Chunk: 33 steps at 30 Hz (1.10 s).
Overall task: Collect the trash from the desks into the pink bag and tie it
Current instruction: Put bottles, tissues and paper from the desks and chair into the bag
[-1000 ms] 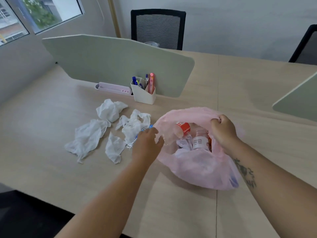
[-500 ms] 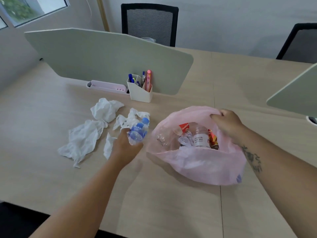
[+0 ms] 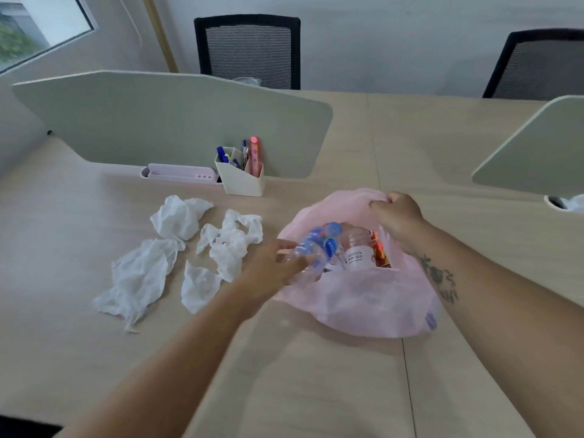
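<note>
The pink bag (image 3: 363, 301) lies open on the desk. My right hand (image 3: 396, 216) grips its far rim and holds the mouth up. My left hand (image 3: 268, 270) holds a crushed clear bottle with a blue label and cap (image 3: 319, 248) over the bag's left rim, its cap end pointing into the opening. Inside the bag I see another clear bottle (image 3: 360, 251) and a red and yellow wrapper (image 3: 379, 251). Several crumpled white tissues (image 3: 177, 248) lie on the desk to the left of the bag.
A white pen holder (image 3: 243, 180) with pens and a pink tray (image 3: 180, 173) stand against a grey-green divider (image 3: 170, 121). A second divider (image 3: 537, 153) is at the right. Two black chairs (image 3: 249, 52) stand behind the desk.
My left hand picked the blue-labelled bottle out of the tissues and carried it right, to the bag's mouth. My right hand kept its grip on the rim.
</note>
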Motion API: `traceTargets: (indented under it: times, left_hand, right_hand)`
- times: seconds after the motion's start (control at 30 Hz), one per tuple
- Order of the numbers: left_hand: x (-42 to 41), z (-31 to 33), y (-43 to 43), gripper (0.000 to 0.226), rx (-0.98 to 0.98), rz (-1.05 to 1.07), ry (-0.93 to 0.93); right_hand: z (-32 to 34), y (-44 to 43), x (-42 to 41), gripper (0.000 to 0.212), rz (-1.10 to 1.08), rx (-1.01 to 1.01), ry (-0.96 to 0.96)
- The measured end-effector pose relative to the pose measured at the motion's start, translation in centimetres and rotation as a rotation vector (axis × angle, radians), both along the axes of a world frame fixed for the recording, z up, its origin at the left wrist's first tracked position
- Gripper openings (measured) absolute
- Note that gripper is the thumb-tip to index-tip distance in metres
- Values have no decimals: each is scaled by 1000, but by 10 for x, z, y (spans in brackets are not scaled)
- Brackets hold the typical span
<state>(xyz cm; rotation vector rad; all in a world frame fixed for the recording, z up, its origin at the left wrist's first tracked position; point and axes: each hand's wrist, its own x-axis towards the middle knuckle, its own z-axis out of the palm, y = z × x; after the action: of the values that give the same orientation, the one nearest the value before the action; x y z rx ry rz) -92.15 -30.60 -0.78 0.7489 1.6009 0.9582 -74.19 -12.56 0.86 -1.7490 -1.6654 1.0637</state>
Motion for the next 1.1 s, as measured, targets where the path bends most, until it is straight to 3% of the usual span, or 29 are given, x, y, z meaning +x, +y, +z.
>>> traceTargets:
  times: [0.1, 0.27, 0.43, 0.53, 0.6, 0.7, 0.8, 0.87, 0.93, 1.1]
  left_hand:
    - [37, -27, 35, 53, -1, 113, 130]
    - [57, -72, 30, 61, 5, 35, 915]
    - [2, -91, 5, 59, 97, 312, 1249]
    - [-57, -104, -21, 72, -132, 408, 1203]
    - [-86, -116, -36, 94, -291, 315, 1146]
    - [-107, -128, -36, 112, -340, 162, 1140]
    - [-116, -132, -12, 115, -353, 95, 1045]
    - [-113, -138, -1, 105, -367, 76, 1017]
    - [-106, -146, 0, 79, -335, 110, 1074]
    - [-101, -154, -7, 23, -80, 292, 1124]
  right_hand:
    - [8, 5, 2, 4, -12, 9, 32]
    - [4, -2, -10, 7, 19, 25, 6]
    - [-29, -26, -41, 7, 107, -13, -14]
    - [-39, -28, -59, 18, 90, 20, -16]
    - [-43, -26, -66, 19, 114, 27, -24]
    - [-50, -21, -69, 18, 131, 54, -52]
    - [-57, -14, -65, 19, 98, 57, -78]
    - [-58, -11, -63, 18, 78, 66, -101]
    - [-59, -9, -60, 15, 64, 75, -104]
    - [-60, -9, -60, 17, 60, 50, -93]
